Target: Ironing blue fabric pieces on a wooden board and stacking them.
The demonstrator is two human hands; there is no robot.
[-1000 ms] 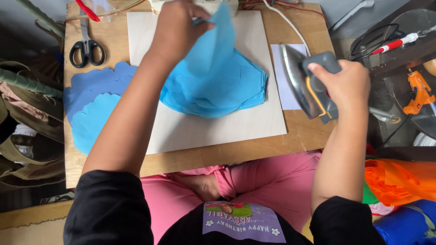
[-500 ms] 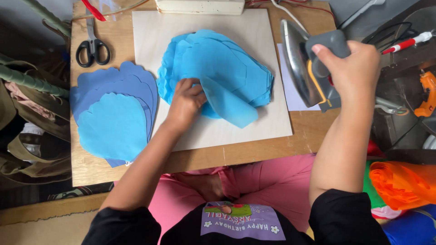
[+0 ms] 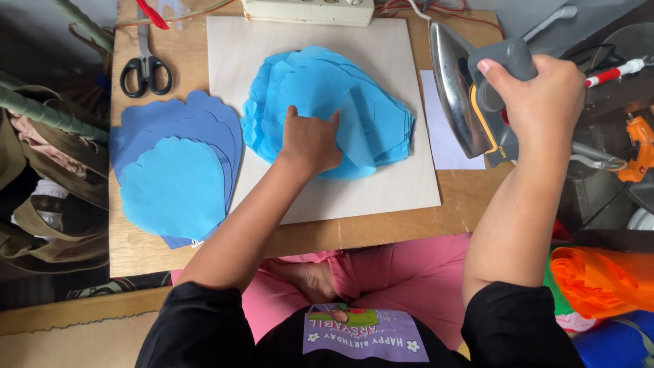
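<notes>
Two hands busy: left hand (image 3: 310,140) spread flat on blue paper stack (image 3: 327,109) atop pale board (image 3: 381,184); right hand (image 3: 538,92) clamped around iron (image 3: 470,95), right of board.

Premises: an informal home craft corner. The worker sits cross-legged at a low wooden surface (image 3: 143,252). On it lie a pale board (image 3: 381,197), scissors (image 3: 145,68), a power strip (image 3: 308,9) and stacked blue paper cut-outs (image 3: 174,170). An iron (image 3: 470,95) is in use. Orange sheets (image 3: 599,279), a glue gun (image 3: 640,146) and cloth bags (image 3: 41,191) crowd the sides.
</notes>
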